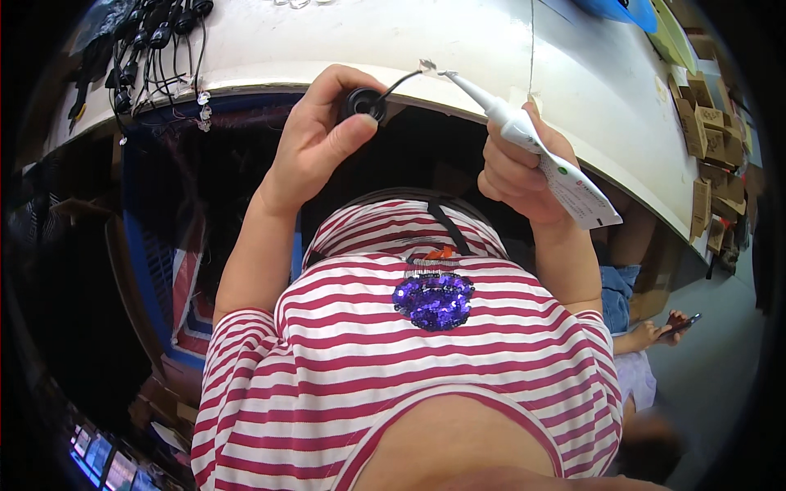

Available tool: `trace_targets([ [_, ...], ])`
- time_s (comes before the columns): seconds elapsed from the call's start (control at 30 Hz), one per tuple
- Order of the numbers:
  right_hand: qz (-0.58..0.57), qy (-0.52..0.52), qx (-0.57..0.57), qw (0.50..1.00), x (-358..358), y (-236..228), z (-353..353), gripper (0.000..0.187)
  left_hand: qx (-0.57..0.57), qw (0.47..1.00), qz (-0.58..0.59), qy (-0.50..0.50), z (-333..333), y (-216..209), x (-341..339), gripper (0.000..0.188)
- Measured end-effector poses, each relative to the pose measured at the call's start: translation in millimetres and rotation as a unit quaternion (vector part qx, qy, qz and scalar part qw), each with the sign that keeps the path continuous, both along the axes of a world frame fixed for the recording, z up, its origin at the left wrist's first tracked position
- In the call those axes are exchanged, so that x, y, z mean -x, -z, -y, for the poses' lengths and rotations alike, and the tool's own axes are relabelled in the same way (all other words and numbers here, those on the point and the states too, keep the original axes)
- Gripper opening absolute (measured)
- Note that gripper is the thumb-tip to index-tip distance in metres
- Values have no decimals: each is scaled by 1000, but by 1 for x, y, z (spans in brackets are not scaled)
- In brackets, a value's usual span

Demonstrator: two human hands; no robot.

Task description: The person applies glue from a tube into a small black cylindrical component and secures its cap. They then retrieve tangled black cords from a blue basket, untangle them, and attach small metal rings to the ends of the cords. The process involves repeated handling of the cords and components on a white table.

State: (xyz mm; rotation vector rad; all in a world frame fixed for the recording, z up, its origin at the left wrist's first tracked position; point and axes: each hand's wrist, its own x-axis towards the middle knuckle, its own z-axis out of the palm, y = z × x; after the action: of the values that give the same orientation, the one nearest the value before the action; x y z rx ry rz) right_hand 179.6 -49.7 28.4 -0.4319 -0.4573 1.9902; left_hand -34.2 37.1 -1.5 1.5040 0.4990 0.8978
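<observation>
My left hand [315, 139] is closed round a small black round part [360, 102] with a hollow middle. From it a short black cable [403, 83] runs up to the right, ending in a small whitish tip [426, 65] above the table edge. In my right hand [524, 168] is a white squeeze tube [577, 192] with a long tapered nozzle [475, 92]. The nozzle points up and left, its end close to the cable tip; whether they touch I cannot tell.
A white table [327, 33] spans the front. Several black cabled parts [160, 33] lie at its far left, wires hanging over the edge. Small cardboard boxes [712, 135] stand at the right, below a blue object [618, 10]. Another person's hands [655, 331] hold a phone [681, 325] at lower right.
</observation>
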Motion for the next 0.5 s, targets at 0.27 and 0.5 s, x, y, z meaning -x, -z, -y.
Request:
trace_targets([
  [0.27, -31, -59, 23, 998, 18, 3, 1, 41, 61, 998, -13, 7, -7, 5, 10, 35],
  [0.5, -42, -85, 71, 993, 29, 3, -3, 40, 82, 990, -112, 1, 6, -14, 0, 15],
])
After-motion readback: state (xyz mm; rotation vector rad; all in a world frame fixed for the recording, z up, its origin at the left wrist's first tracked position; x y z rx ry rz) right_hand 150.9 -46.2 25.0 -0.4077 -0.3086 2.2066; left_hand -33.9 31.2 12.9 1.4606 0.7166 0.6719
